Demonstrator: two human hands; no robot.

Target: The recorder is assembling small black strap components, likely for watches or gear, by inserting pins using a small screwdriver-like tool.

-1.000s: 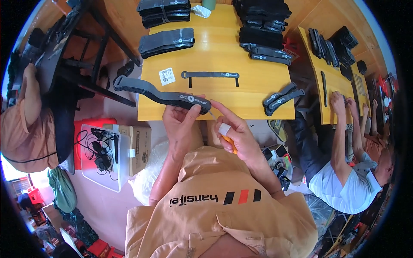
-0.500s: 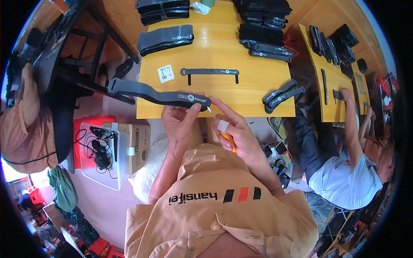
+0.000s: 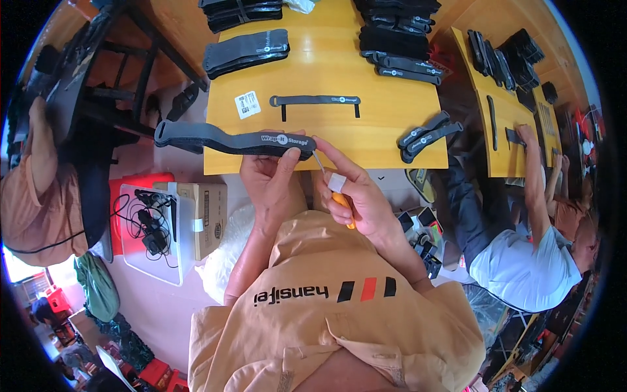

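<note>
My left hand (image 3: 266,186) grips a bundle of dark grey hook-and-loop straps (image 3: 222,140) near its right end, thumb on top. The bundle stretches leftward over the table's front edge, its looped end at the far left. My right hand (image 3: 366,199) is closed around a small tool with an orange handle (image 3: 342,208) and a thin metal shaft. The tool's tip meets the right end of the straps, and my right index finger reaches to that end. White tape (image 3: 337,182) wraps a digit of that hand. Whether the tip has entered the straps cannot be seen.
On the yellow table (image 3: 313,72) are a single strap (image 3: 313,100), a white label (image 3: 247,104), a few loose straps (image 3: 428,138) and strap stacks (image 3: 246,52) at the back. A clear bin of cables (image 3: 155,228) stands lower left. A co-worker (image 3: 522,261) sits at right.
The whole view has shifted slightly. My hands keep the same hold on the strap bundle and the orange-handled tool, whose tip stays at the bundle's right end.
</note>
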